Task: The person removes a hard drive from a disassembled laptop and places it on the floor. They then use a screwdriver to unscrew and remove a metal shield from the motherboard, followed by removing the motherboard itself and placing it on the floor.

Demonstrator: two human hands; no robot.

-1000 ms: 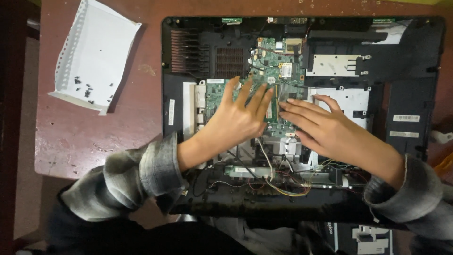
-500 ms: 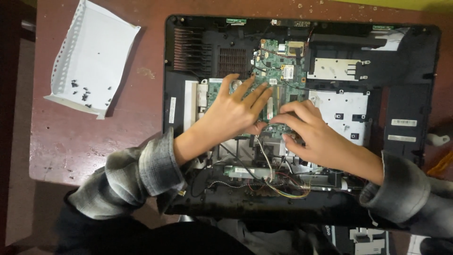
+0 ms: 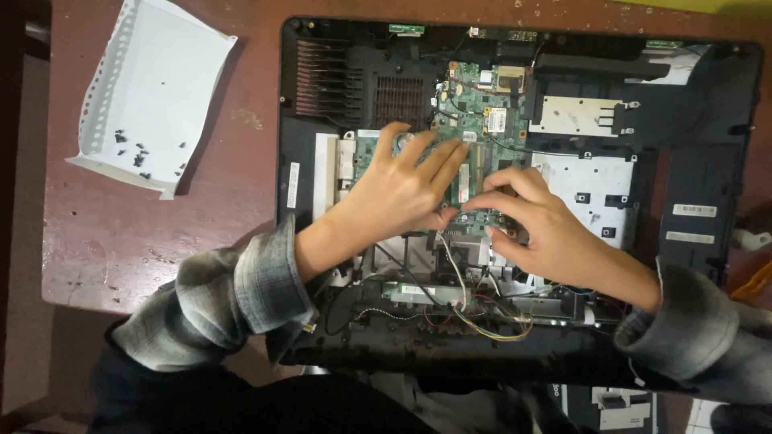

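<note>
I see the reddish worktop (image 3: 161, 241) carrying 1 opened black computer chassis (image 3: 716, 145). At its centre sits the green circuit board (image 3: 482, 112). My left hand (image 3: 398, 193) rests on it, fingers spread. My right hand (image 3: 539, 225) pinches at its lower edge. A white paper tray (image 3: 161, 88) holds small black screws (image 3: 133, 153).

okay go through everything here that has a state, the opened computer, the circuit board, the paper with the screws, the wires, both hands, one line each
Computer chassis: back cover off, lying flat on the table.
Green circuit board: exposed, seated in the chassis.
Paper sheet: edges folded up, small dark screws loose on it.
Coloured wires: loose along the lower edge.
Left hand: flat on the board, fingers spread.
Right hand: fingers pinching at the board's centre.
</note>
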